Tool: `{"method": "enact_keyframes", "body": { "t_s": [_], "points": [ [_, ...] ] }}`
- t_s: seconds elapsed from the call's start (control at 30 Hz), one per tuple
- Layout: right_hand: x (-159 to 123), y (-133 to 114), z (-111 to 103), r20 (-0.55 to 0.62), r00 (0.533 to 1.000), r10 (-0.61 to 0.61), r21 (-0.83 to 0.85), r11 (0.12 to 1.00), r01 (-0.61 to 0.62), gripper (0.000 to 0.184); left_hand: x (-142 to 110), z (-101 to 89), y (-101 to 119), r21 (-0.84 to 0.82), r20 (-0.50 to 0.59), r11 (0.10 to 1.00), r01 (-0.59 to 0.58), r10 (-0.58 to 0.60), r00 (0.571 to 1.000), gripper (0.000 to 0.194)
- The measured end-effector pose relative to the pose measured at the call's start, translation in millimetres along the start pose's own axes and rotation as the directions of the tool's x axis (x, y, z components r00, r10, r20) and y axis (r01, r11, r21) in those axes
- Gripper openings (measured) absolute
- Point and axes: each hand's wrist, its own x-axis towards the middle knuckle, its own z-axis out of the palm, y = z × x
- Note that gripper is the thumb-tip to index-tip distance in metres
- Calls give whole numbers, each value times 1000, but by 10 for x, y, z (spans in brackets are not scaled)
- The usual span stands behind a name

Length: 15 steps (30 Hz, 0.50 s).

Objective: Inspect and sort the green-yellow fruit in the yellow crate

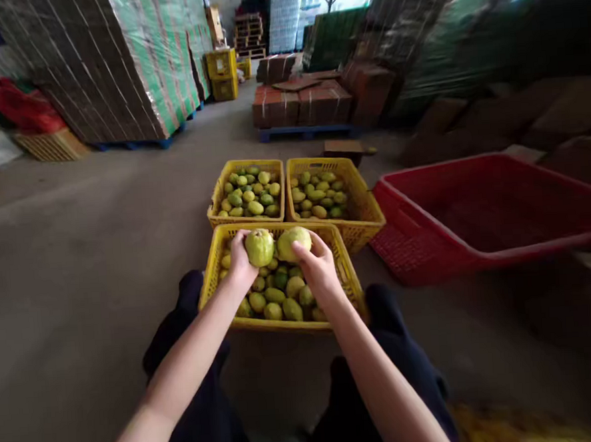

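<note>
My left hand [242, 262] is closed round a yellow-green guava [260, 248], its stubby crown end turned up. In my right hand [319, 265] is a second, paler guava [293, 243], with the thumb across its front. The two fruits are held side by side over the near yellow crate [282, 326]. Below them, this crate holds many green and yellow fruits [275, 295] of similar look. My forearms and hands hide parts of the crate's left and right sides.
Two more yellow crates of fruit, left [218, 219] and right [369, 206], stand just beyond the near one. A large red crate [401, 241] is at the right. Boxes on a blue pallet [300, 132] and a wrapped stack [160, 62] stand farther back.
</note>
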Motion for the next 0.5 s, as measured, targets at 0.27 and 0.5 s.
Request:
{"method": "enact_keyframes", "body": {
  "t_s": [0.27, 0.5],
  "points": [
    [-126, 54, 52, 104, 979, -173, -111, 977, 184, 54, 145, -156, -124, 64, 12, 994, -91, 91, 996, 10],
    [-198, -144, 30, 68, 932, -356, -337, 871, 357, 31, 8, -111, -300, 291, 163, 904, -313, 276, 947, 21]
  ]
}}
